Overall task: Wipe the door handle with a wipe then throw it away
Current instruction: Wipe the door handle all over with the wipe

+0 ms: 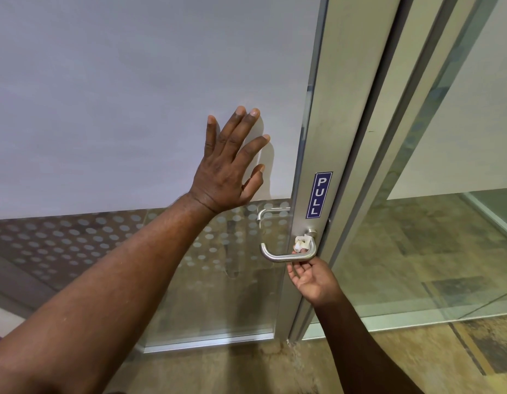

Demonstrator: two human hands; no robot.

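A brushed-metal lever door handle [275, 255] juts from the aluminium door frame [343, 137], below a blue PULL sticker [319, 195]. My right hand [313, 282] reaches up from under the handle, palm up, fingertips pressing a crumpled white wipe [302, 242] against the handle's neck near the frame. My left hand [228, 166] lies flat with fingers spread on the frosted glass door panel [133, 95], up and left of the handle.
A second handle [268, 212] shows through the glass on the door's far side. The lower glass carries a dotted film. A fixed glass panel [445, 223] stands right of the frame. Mottled brown carpet [360, 365] covers the floor below.
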